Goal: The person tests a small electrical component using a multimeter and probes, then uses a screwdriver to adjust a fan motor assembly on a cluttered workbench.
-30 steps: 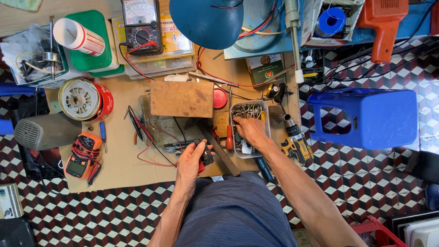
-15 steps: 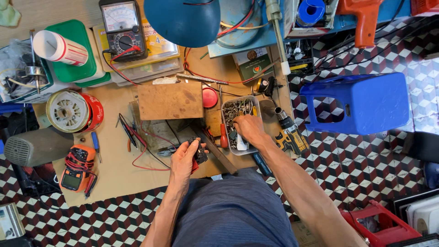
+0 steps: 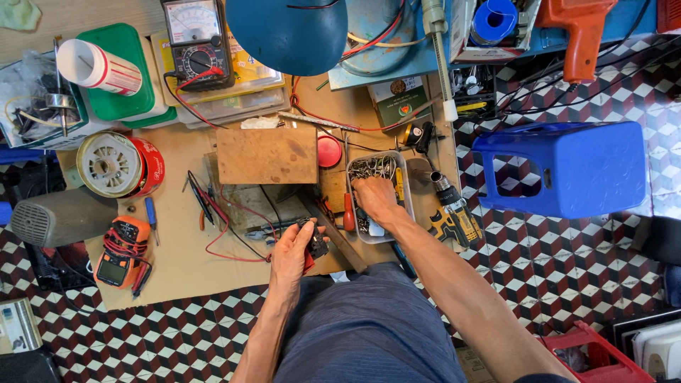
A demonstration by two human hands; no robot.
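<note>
Head view, looking down on a low workbench (image 3: 177, 276). The left hand (image 3: 289, 254) is curled around a small black part (image 3: 316, 241) with red wires, held just above the bench edge near the lap — grip closed on it. The right hand (image 3: 374, 198) reaches into a grey tray of screws (image 3: 376, 170), fingers bent down among the pieces; whether it pinches one cannot be told. Judgement: work is at an early stage — a fastener is being sought and nothing is yet fitted to the part. A yellow drill (image 3: 454, 220) lies just beside the tray.
</note>
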